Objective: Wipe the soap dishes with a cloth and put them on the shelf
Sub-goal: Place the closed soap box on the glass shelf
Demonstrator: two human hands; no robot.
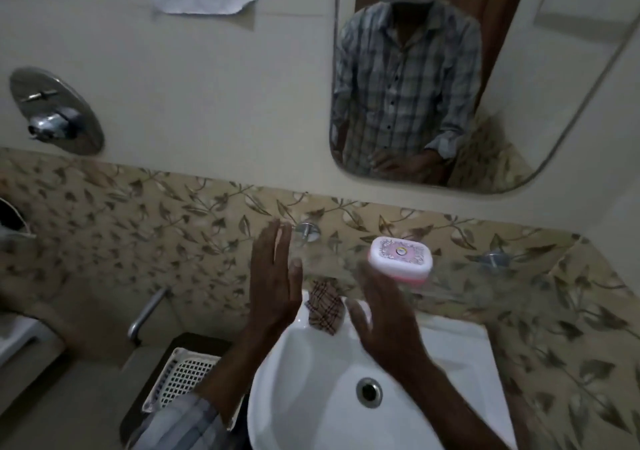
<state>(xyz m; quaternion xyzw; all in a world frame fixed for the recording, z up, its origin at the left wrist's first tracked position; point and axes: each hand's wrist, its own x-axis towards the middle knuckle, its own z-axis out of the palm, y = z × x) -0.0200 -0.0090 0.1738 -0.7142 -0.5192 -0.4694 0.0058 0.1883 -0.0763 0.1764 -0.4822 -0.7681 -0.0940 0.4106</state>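
Note:
A white soap dish with a pink base and a patterned lid point(400, 257) sits on a clear glass shelf point(332, 264) above the sink. My right hand point(384, 321) is raised with straight fingers. Its fingertips end just below the dish's left end, and I cannot tell whether they touch it. My left hand point(277, 283) is held up flat to the left of the shelf, with straight fingers and nothing in it. A checked cloth point(325, 311) lies crumpled on the back rim of the sink, between my two hands.
The white sink point(311, 397) fills the lower middle. A white perforated basket point(180, 377) stands on a dark stand at lower left. A chrome shower valve point(55, 110) is on the left wall. A mirror point(519, 86) hangs above the shelf.

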